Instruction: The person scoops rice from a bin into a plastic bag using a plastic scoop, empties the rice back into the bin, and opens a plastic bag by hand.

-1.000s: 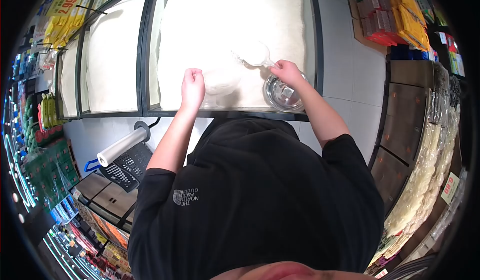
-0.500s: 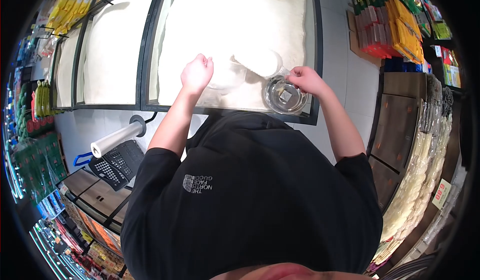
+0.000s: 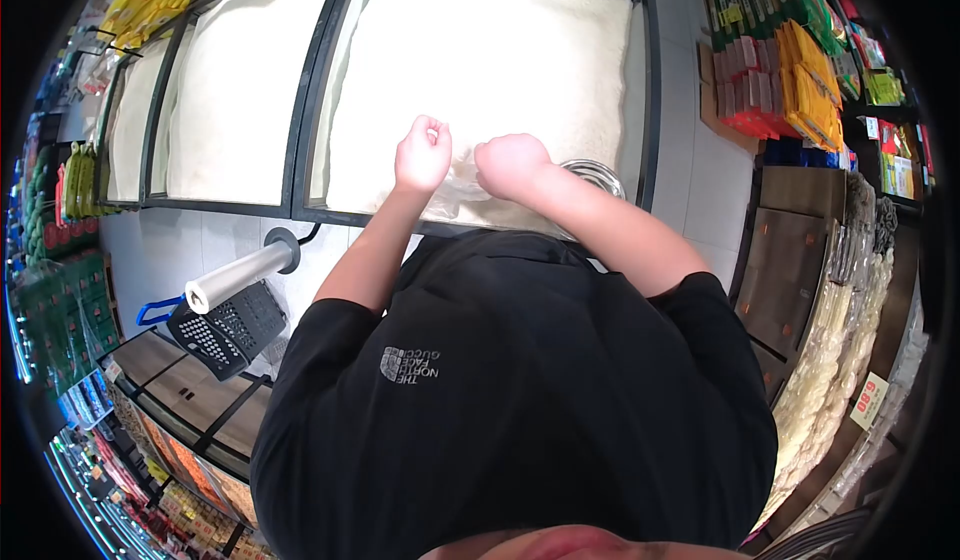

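My left hand [image 3: 424, 156] is closed in a pinch over the front part of a bin, at the left edge of a clear plastic bag [image 3: 460, 200]. Close by on the right, my right hand [image 3: 513, 165] is curled shut at the bag's other side; its fingertips are hidden. The bag hangs crumpled between and below both hands, and its contents are hard to make out. Fine white grain or flour [image 3: 480, 60] fills the bin. Behind my right forearm, a clear round bowl-like vessel [image 3: 597, 174] rests in the bin's front right corner, partly covered.
The bin's dark frame [image 3: 647, 90] surrounds the white heap, with more bins to the left. A roll of plastic bags [image 3: 240, 277] and a dark basket [image 3: 228, 330] are at lower left. Packaged goods [image 3: 807, 80] hang at right above wooden cabinets [image 3: 785, 270].
My right hand has let go of the clear vessel and moved left to the bag beside my left hand. The vessel stays at the right corner. The view has shifted slightly.
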{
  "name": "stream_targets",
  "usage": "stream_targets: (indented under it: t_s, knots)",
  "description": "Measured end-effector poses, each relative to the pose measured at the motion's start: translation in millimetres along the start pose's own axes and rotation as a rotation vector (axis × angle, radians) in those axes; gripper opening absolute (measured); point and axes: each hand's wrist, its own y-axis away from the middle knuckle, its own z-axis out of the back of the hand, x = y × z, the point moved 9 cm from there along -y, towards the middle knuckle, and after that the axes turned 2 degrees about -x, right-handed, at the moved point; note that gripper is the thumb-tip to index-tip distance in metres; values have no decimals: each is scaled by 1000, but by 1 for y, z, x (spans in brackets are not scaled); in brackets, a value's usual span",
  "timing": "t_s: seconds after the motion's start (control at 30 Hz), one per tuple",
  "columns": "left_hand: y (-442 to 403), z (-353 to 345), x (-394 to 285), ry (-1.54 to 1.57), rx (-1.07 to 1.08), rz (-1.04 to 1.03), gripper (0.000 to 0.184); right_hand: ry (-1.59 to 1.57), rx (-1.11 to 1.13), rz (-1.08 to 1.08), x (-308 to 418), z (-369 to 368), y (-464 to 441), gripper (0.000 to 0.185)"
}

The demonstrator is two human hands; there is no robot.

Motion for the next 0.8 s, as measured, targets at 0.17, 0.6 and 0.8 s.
stream_targets:
  t_s: [0.17, 0.6, 0.8]
  knots:
    - [1, 16, 11, 165, 32, 82, 16, -49, -10, -76, -19, 12, 23, 34]
    - [-10, 19, 30, 314, 113, 202, 15, -629, -167, -723, -225, -102, 110, 51]
    - [-1, 31, 30, 242, 98, 265, 17, -471, -109, -566, -224, -143, 18, 51]
